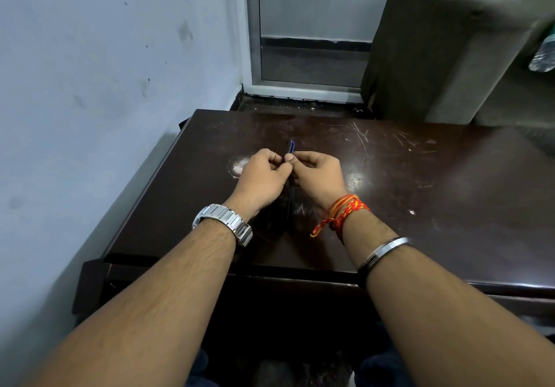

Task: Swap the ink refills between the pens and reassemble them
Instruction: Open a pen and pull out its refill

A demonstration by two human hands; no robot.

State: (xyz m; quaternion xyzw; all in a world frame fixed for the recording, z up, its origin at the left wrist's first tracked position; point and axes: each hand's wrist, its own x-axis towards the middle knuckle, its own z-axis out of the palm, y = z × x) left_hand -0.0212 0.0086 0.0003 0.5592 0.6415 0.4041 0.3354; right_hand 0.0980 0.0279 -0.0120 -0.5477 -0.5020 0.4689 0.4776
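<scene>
A slim dark pen (290, 149) with a blue sheen is seen at the middle of the dark table top (420, 182), held between the fingertips of the left hand (260, 176) and the right hand (318, 173), which are pressed close together around it. Its long axis is pointed away from the person, nearly straight up the frame. The far end is shown sticking out beyond the fingers, where a blue edge is caught by the light; a thin dark stretch is visible below the hands, between the wrists. Whether this is one pen or two parts cannot be told.
</scene>
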